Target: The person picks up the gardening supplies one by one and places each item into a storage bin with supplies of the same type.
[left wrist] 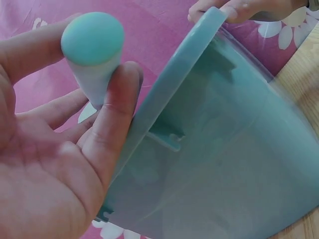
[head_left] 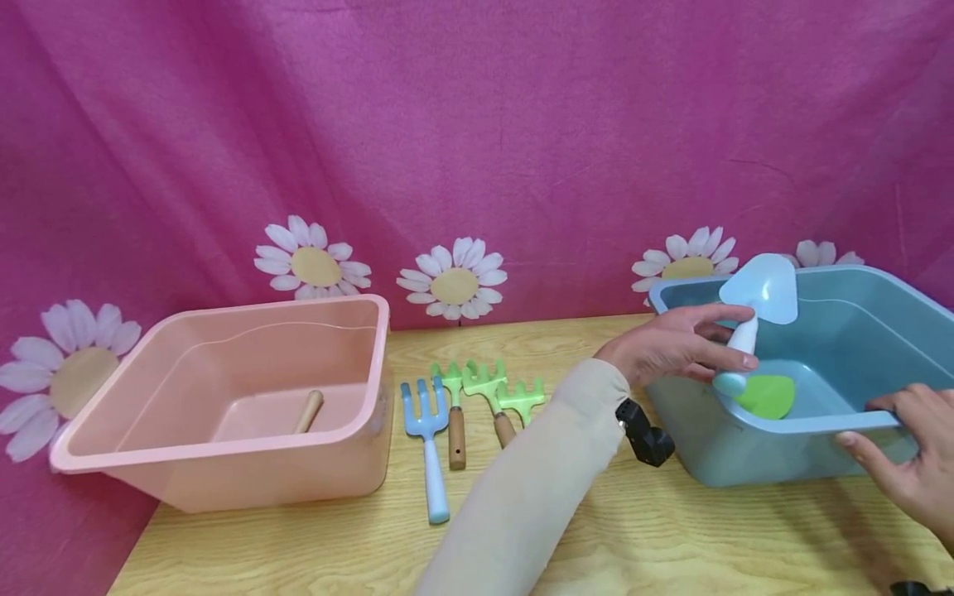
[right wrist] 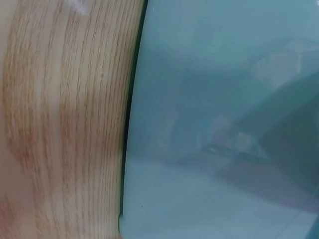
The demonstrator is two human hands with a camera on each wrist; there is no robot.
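Daisy-printed magenta cloth is hung behind a wood-grain tabletop. Above the left side of a teal tub, a pale-blue scoop is pinched in the narrowed grip of the left hand; the tub's near rim is clasped by the right hand.

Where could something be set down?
Bare table: in front of the blue tub, right of the sleeve; farther back, between the garden tools and that tub. Crowded: between pink tub and sleeve, where the tools lie.

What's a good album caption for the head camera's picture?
Left hand holds a pale blue shovel, right hand grips the blue-gray tub, and garden forks lie beside the pink tub.
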